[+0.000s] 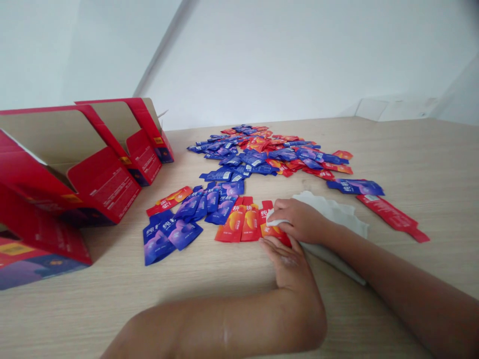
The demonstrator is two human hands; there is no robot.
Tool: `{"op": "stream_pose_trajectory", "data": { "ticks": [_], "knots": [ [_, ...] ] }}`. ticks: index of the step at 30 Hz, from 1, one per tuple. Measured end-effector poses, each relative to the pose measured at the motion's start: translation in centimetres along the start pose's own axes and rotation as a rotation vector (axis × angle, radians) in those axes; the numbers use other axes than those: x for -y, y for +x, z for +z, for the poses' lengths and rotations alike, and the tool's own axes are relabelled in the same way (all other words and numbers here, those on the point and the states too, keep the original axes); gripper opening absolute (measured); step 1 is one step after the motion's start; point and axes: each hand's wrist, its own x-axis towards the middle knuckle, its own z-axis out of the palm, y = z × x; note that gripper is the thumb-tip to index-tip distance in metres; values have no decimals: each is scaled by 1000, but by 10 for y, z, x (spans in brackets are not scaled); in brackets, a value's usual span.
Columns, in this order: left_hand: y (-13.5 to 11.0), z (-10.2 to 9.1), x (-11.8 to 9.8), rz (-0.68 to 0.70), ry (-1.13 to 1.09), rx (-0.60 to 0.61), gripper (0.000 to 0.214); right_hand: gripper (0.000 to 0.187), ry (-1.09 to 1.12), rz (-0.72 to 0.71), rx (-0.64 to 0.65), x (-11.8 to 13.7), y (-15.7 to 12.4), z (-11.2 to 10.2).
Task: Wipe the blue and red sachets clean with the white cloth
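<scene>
My right hand (301, 219) pinches a corner of a white cloth (339, 212) and presses it on a red sachet (275, 232) with an orange fruit picture. The rest of the cloth spreads on the table under my right wrist. My left hand (286, 257) lies against the lower edge of that sachet, its fingers stretched out. Just left are two more red sachets (241, 222), side by side. Farther left lie several purple-blue sachets (168, 237), partly overlapping, with one red sachet (170, 200) behind them.
A large mixed heap of blue and red sachets (262, 152) spreads across the table (209, 284) toward the wall. Open red cardboard boxes (105, 184) stand at the left. A blue sachet (355, 187) and a red sachet (391, 214) lie apart at the right. A white object (396, 109) sits by the wall.
</scene>
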Motion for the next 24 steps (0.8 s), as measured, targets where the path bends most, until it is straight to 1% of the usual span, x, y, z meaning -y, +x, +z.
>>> {"op": "stream_pose_trajectory", "data": {
  "ticks": [4, 6, 12, 16, 19, 21, 24],
  "knots": [
    [-1, -1, -1, -53, -64, -29, 52, 27, -8, 93, -2, -12, 4, 2],
    [0, -1, -1, -70, -81, -35, 52, 28, -12, 113, -5, -14, 4, 1],
    [-1, 0, 0, -15, -80, -21, 50, 27, 26, 11, 21, 2, -3, -2],
    [-1, -2, -1, -40, -140, -21, 53, 29, 40, 51, 8, -6, 1, 3],
    [0, -2, -1, -71, -217, -47, 54, 30, 23, 78, -5, -14, 3, 4],
    [0, -1, -1, -85, -272, -66, 55, 30, 14, 71, -9, -12, 1, 2],
    [-1, 1, -2, -78, -300, -80, 53, 29, 53, 24, 17, -2, -4, -3]
  ]
}}
